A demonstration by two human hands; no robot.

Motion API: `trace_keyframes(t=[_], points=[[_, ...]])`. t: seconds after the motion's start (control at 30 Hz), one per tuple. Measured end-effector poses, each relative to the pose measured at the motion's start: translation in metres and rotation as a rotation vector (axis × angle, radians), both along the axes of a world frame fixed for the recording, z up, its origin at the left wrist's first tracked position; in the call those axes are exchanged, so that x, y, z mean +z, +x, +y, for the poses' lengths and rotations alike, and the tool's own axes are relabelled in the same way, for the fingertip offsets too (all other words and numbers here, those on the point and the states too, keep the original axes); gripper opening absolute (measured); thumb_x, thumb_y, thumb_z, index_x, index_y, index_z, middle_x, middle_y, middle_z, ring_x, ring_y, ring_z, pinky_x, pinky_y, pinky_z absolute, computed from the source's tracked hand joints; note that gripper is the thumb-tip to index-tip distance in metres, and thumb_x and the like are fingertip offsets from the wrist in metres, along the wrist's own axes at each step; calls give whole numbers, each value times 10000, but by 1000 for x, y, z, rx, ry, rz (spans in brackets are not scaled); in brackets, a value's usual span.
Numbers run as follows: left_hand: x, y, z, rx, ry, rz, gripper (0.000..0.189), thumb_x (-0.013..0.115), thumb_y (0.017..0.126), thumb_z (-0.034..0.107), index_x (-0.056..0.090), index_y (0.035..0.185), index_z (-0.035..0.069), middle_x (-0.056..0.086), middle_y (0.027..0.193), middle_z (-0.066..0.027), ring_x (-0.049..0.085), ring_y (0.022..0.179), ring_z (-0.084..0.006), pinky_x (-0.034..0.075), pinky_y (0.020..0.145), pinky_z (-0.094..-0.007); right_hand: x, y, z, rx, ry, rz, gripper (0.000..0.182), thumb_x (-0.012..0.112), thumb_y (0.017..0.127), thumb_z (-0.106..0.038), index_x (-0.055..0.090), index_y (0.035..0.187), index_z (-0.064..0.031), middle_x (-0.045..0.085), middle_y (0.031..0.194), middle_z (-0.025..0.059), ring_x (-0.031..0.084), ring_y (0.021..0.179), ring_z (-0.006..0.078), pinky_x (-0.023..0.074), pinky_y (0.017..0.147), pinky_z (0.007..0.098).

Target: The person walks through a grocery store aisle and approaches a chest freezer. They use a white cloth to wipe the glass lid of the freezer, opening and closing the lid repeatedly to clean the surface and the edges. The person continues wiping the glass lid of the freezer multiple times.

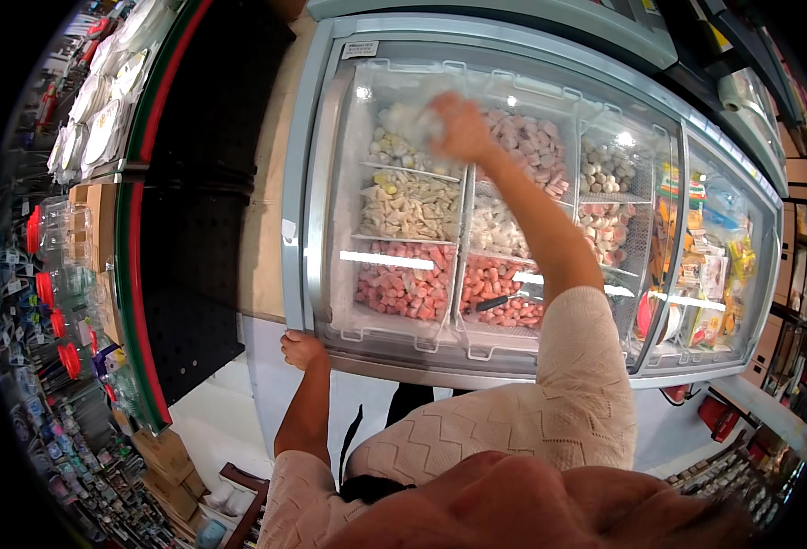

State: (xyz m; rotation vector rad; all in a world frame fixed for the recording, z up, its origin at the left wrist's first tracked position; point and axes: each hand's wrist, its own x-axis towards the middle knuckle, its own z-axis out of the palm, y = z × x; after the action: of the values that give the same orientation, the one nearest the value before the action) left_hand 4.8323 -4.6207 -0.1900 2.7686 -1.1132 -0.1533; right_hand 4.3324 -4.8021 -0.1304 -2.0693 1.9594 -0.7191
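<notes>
A chest freezer (294, 151) with sliding glass lids lies before me. My right hand (462, 127), blurred, is over the glass lid (403, 89) near its far part, with a whitish cloth or wad (407, 123) at its fingers. My left hand (305, 348) rests on the freezer's near left corner, its fingers curled over the edge. Under the glass, wire baskets hold pink frozen pieces (403, 281), pale dumpling-like pieces (410, 206), yellow-white pieces (400, 151) and round balls (607, 165). A dark-handled utensil (493, 302) lies on the pink pieces.
Packaged goods (709, 267) fill the freezer's right end. At left stands a dark shelf unit with a red and green edge (132, 274), jars with red lids (43, 290) and hanging goods. Cardboard boxes (163, 456) are stacked at the lower left. Another freezer's edge (513, 15) adjoins the far side.
</notes>
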Motion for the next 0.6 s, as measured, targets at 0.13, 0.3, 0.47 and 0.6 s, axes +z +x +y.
trace_keyframes(t=[0.13,0.3,0.47,0.6], points=[[-4,-1,-3,-8,25,-8,513,298,967,420,583,1148,34,602,1117,-220,539,1006,-464,445,868,-573,6,-65,-35,-610,71,199,589,647,744,-385,560,1232,-67,540,1294,154,465,1234,353,339,989,556],[1,-8,-7,5,34,-11,516,291,965,418,581,1152,34,601,1125,-223,542,1011,-466,444,879,-570,-23,48,-16,-282,33,151,601,664,687,-276,533,1216,-22,514,1288,191,442,1247,378,297,1025,595],[2,-3,-5,17,62,6,533,280,960,420,590,1134,24,604,1121,-229,542,1013,-475,442,882,-565,10,218,125,455,98,158,762,724,669,-360,490,1284,24,444,1357,219,359,1322,386,231,1058,623],[4,-4,-9,-70,35,19,539,263,968,417,590,1128,20,607,1108,-236,542,1012,-482,429,898,-568,-15,151,182,119,66,-151,847,721,701,-402,417,1380,3,319,1491,223,262,1406,388,161,1124,597]])
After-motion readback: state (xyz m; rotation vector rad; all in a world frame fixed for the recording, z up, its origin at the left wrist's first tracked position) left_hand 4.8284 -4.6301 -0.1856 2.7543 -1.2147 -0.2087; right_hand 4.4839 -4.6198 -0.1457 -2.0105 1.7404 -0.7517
